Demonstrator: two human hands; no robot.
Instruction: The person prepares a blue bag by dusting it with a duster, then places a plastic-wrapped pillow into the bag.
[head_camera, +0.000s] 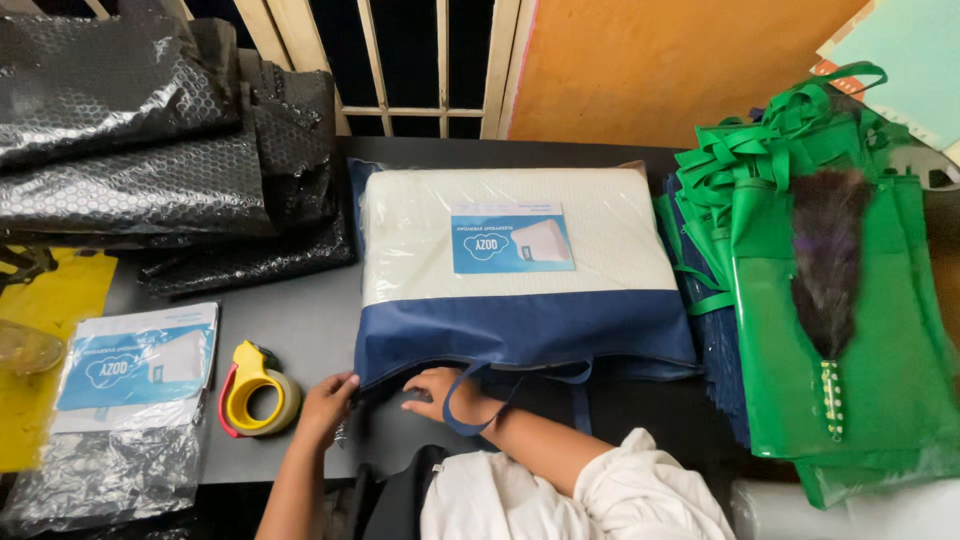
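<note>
Here, the left hand (325, 400) is pinching the near left corner of the navy-and-white pillow bag (520, 290); the right hand (440, 393) is resting with loosely curled fingers on its edge, the yellow tape dispenser (255, 392) lying just left of the fingertips

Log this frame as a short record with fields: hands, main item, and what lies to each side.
left hand: grips the near left corner of the bag
right hand: on the bag's near edge, by the strap
bag: navy, with a clear front showing a white pillow
left side: tape dispenser, leaflet packs, black bubble wrap
right side: green bags with a feather duster on top
</note>
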